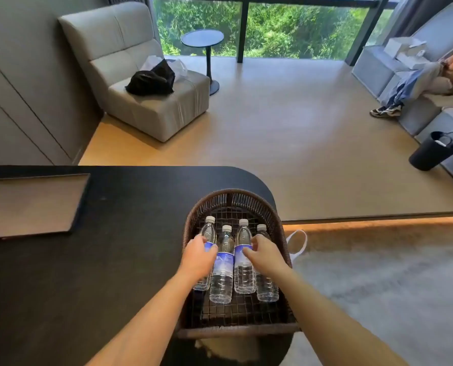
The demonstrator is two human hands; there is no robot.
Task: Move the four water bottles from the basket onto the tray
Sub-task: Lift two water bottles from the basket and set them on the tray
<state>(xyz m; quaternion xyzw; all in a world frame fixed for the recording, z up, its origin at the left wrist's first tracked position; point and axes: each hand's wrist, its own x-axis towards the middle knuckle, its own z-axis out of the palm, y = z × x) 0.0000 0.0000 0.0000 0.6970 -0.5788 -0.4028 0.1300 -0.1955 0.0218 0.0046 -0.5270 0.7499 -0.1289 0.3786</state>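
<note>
On the rounded end of a black table [130,196]: one dark woven basket [267,207] holding four clear water bottles, white-capped, blue-labelled, lying side by side with caps pointing away from the wearer. Leftmost bottle [209,232]: left hand [197,256] lies over its label, fingers curled around it, not lifted. Second bottle [222,276]: untouched. Third bottle [244,273]: just beside the right hand's thumb. Rightmost bottle [267,287]: right hand [266,253] rests on its upper part, fingers bent over it; whether the grasp is fully closed cannot be told. Far left of the same table, well apart from the basket: one rectangular tray [81,196], dark rim, brown base. Beyond: grey armchair [141,101] with black bag [151,80].
</note>
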